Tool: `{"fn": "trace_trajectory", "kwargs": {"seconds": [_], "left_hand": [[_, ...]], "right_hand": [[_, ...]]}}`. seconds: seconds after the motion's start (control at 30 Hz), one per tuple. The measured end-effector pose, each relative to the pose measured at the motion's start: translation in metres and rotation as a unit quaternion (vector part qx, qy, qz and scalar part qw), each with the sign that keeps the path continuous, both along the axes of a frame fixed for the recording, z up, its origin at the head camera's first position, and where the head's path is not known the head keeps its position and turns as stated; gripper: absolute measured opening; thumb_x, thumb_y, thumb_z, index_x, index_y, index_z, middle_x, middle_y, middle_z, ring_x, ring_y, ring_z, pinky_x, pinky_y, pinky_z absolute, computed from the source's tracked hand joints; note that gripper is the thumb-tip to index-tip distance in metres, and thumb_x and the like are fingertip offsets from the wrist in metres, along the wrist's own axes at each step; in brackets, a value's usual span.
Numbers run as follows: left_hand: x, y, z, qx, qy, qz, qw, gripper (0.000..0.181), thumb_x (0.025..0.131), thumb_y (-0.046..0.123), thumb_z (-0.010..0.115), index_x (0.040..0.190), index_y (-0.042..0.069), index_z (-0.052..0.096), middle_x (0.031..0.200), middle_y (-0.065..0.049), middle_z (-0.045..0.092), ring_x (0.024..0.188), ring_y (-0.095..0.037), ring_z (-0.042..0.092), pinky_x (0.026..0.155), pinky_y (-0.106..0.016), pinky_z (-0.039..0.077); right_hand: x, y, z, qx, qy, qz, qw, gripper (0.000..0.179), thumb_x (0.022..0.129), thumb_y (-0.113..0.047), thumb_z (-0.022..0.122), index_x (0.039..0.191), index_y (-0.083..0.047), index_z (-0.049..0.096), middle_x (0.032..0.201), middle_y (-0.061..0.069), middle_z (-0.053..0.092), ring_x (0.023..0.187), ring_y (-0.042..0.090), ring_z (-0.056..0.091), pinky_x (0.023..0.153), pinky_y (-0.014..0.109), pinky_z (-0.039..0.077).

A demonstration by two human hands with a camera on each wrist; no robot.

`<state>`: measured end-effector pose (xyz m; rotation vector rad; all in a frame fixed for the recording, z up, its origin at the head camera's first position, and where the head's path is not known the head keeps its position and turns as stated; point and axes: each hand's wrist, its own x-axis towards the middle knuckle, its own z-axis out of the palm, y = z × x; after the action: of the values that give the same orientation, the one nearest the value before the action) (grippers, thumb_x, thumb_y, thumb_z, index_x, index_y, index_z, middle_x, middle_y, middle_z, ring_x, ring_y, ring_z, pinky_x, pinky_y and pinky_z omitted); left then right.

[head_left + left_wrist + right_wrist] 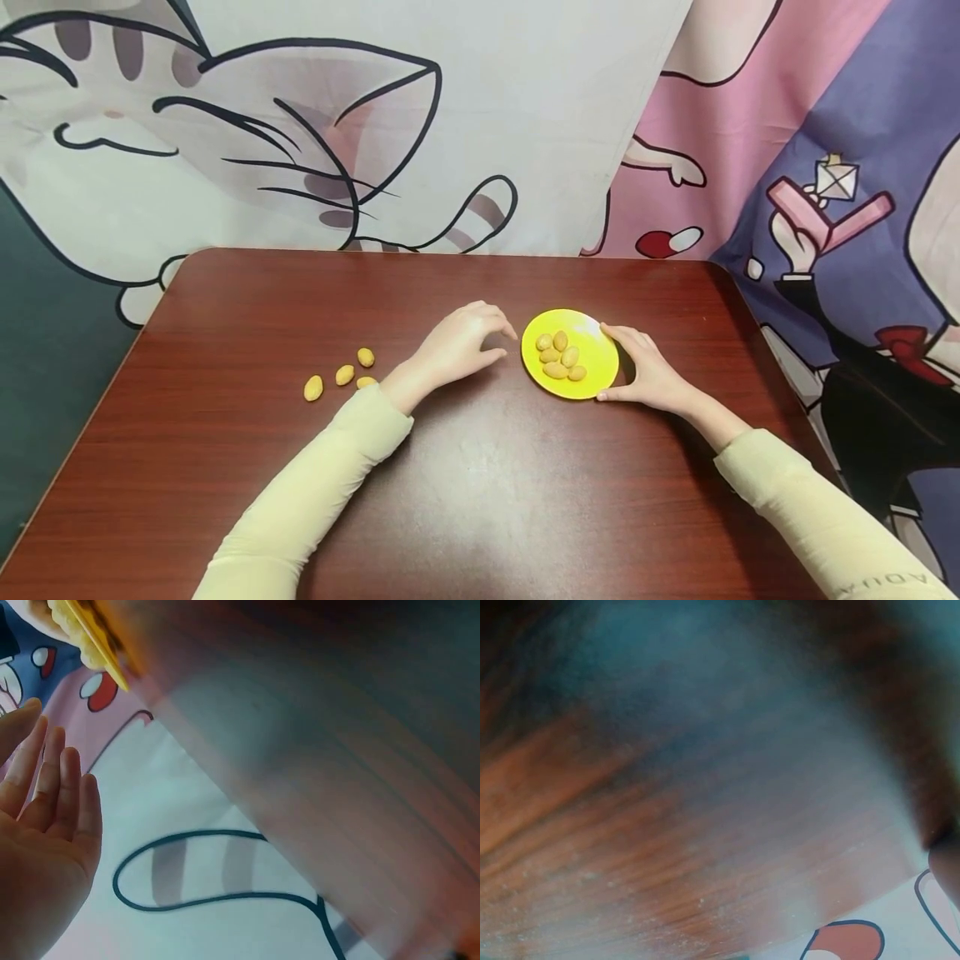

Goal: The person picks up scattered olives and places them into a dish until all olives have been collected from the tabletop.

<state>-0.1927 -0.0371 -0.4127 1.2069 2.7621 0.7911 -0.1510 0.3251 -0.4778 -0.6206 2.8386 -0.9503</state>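
A round yellow plate (600, 358) stands right of the table's middle and bears several small yellow oval fruits (555, 369). My right hand (645, 367) holds its right side, thumb at the near rim and fingers at the far rim. Just left of the plate, my left hand (467, 340) hovers with relaxed fingers, nothing between them; in the left wrist view this hand (49, 840) shows an empty palm. More loose yellow oval fruits (345, 375) lie behind the left forearm, one partly covered by it. The right wrist view shows mostly blurred table.
The dark red-brown wooden table (480, 517) has its far edge against a hanging cloth (570, 125) printed with cartoon cats. Another printed cloth (840, 275) hangs along the right side.
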Motion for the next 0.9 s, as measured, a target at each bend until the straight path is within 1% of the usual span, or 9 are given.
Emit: {"fn": "trace_trajectory", "kwargs": {"seconds": [0.1, 0.17, 0.33, 0.43, 0.57, 0.7, 0.83, 0.9], "left_hand": [[0.001, -0.012, 0.0, 0.003, -0.005, 0.012, 0.9999, 0.021, 0.095, 0.01, 0.078, 0.116, 0.012, 0.079, 0.116, -0.003, 0.075, 0.118, -0.023, 0.066, 0.11, -0.041, 0.052], [0.002, -0.021, 0.001, 0.003, -0.003, 0.02, 0.9998, 0.021, 0.095, 0.01, 0.078, 0.116, 0.012, 0.079, 0.116, -0.003, 0.075, 0.117, -0.024, 0.066, 0.109, -0.042, 0.052], [0.001, -0.047, 0.003, 0.01, 0.019, 0.04, 0.999, 0.022, 0.093, 0.009, 0.08, 0.115, 0.011, 0.079, 0.116, -0.005, 0.076, 0.117, -0.026, 0.067, 0.108, -0.042, 0.053], [0.0, -0.063, 0.004, 0.016, 0.024, 0.054, 0.9981, 0.023, 0.092, 0.009, 0.081, 0.114, 0.01, 0.079, 0.116, -0.006, 0.076, 0.116, -0.027, 0.067, 0.107, -0.043, 0.053], [0.0, -0.083, 0.002, 0.025, 0.018, 0.075, 0.9967, 0.023, 0.091, 0.008, 0.082, 0.114, 0.009, 0.078, 0.115, -0.008, 0.077, 0.115, -0.028, 0.067, 0.107, -0.045, 0.053], [0.0, -0.101, -0.001, 0.038, 0.004, 0.102, 0.9941, 0.022, 0.091, 0.008, 0.082, 0.113, 0.009, 0.078, 0.115, -0.007, 0.077, 0.115, -0.028, 0.068, 0.106, -0.046, 0.053], [0.0, -0.119, -0.004, 0.042, -0.017, 0.128, 0.9907, 0.021, 0.093, 0.01, 0.081, 0.113, 0.009, 0.078, 0.116, -0.007, 0.077, 0.115, -0.028, 0.067, 0.105, -0.048, 0.053], [0.0, -0.128, -0.005, 0.04, -0.027, 0.14, 0.989, 0.02, 0.093, 0.01, 0.081, 0.114, 0.008, 0.078, 0.117, -0.008, 0.076, 0.118, -0.03, 0.067, 0.107, -0.049, 0.052]], "right_hand": [[0.001, 0.0, 0.0, 0.001, -0.005, -0.003, 1.0, 0.115, 0.071, -0.03, 0.1, 0.163, -0.002, 0.036, 0.16, 0.024, 0.042, 0.146, 0.045, 0.033, 0.117, 0.067, 0.028], [0.001, 0.0, 0.0, 0.003, -0.007, -0.003, 1.0, 0.115, 0.071, -0.03, 0.099, 0.163, -0.002, 0.036, 0.16, 0.025, 0.042, 0.146, 0.046, 0.033, 0.117, 0.068, 0.028], [0.003, 0.0, -0.001, 0.006, -0.007, -0.004, 0.9999, 0.115, 0.071, -0.031, 0.099, 0.163, -0.002, 0.035, 0.16, 0.025, 0.042, 0.146, 0.046, 0.033, 0.116, 0.068, 0.028], [0.003, 0.0, -0.001, 0.005, -0.006, -0.005, 1.0, 0.115, 0.071, -0.03, 0.099, 0.163, -0.002, 0.036, 0.16, 0.025, 0.042, 0.146, 0.046, 0.033, 0.116, 0.068, 0.028], [0.003, 0.0, 0.001, 0.002, -0.005, -0.004, 1.0, 0.115, 0.071, -0.03, 0.099, 0.162, -0.001, 0.036, 0.159, 0.025, 0.042, 0.146, 0.046, 0.033, 0.116, 0.068, 0.028], [0.002, 0.001, 0.001, 0.003, -0.002, -0.003, 1.0, 0.114, 0.072, -0.03, 0.099, 0.162, -0.001, 0.036, 0.16, 0.025, 0.042, 0.146, 0.046, 0.033, 0.116, 0.068, 0.028], [0.0, 0.001, 0.0, 0.004, -0.002, -0.004, 1.0, 0.115, 0.071, -0.031, 0.099, 0.163, -0.002, 0.036, 0.16, 0.024, 0.042, 0.147, 0.045, 0.033, 0.116, 0.067, 0.028], [0.0, 0.001, 0.0, 0.004, -0.004, -0.004, 1.0, 0.115, 0.071, -0.031, 0.099, 0.163, -0.002, 0.036, 0.16, 0.024, 0.042, 0.147, 0.045, 0.033, 0.116, 0.067, 0.028]]}}
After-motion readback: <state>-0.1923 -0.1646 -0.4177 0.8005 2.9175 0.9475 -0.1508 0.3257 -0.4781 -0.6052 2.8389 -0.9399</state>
